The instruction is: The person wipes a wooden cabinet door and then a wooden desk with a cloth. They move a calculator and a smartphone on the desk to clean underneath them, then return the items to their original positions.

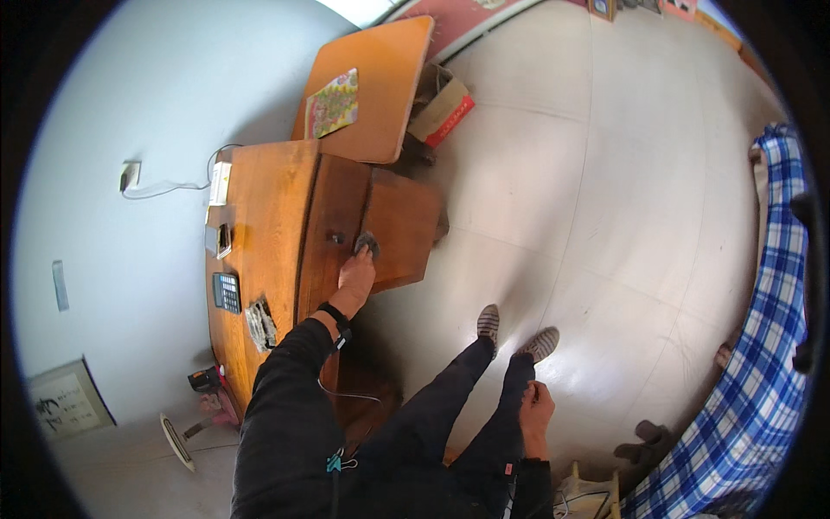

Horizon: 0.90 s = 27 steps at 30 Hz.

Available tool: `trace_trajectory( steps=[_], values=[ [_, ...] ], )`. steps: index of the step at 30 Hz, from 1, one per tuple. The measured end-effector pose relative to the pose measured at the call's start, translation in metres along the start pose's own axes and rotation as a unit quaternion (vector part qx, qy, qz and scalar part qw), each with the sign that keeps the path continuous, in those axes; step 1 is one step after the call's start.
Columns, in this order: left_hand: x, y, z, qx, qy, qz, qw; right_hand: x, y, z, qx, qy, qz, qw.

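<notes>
My left hand (356, 276) reaches out to the front of a brown wooden desk (272, 188). Its fingers press a dark grey wad (367, 243), a cloth or a scouring pad, against the wood where the drawer front (337, 201) meets the cabinet door (405, 224) below. A small dark knob (336, 238) sits on the drawer just left of the fingers. Beside my right thigh hangs my right hand (537, 412), fingers loosely curled, with nothing visible in it.
On the desktop lie a calculator (226, 292), a clear box (218, 241) and a crumpled packet (260, 325). A wooden board (369, 84) and a cardboard box (442, 113) stand past the desk. Blue checked fabric (746, 363) hangs at right; slippers (642, 442) lie nearby.
</notes>
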<state>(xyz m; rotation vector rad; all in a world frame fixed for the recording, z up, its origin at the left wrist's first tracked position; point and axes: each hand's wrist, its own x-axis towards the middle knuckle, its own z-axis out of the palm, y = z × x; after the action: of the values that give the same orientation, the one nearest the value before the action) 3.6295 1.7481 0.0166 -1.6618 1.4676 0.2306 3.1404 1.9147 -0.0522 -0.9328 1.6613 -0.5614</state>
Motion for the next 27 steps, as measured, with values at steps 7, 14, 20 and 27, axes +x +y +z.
trace_trajectory(
  steps=[7,14,20,27],
  values=[
    [-0.057,0.016,-0.054,-0.456,0.138,-0.003,0.88,-0.007,-0.013,-0.068,-0.089,0.006,-0.014,0.996],
    [0.065,0.027,-0.111,-0.225,0.374,-0.099,0.894,-0.011,-0.015,-0.088,-0.126,-0.05,-0.031,0.99],
    [0.108,0.052,-0.077,-0.155,0.275,-0.193,0.929,-0.018,-0.011,-0.094,-0.155,-0.099,-0.006,0.983],
    [0.055,0.055,-0.021,-0.09,0.239,-0.212,0.943,-0.021,-0.016,-0.105,-0.156,-0.132,0.016,0.979]
  ],
)
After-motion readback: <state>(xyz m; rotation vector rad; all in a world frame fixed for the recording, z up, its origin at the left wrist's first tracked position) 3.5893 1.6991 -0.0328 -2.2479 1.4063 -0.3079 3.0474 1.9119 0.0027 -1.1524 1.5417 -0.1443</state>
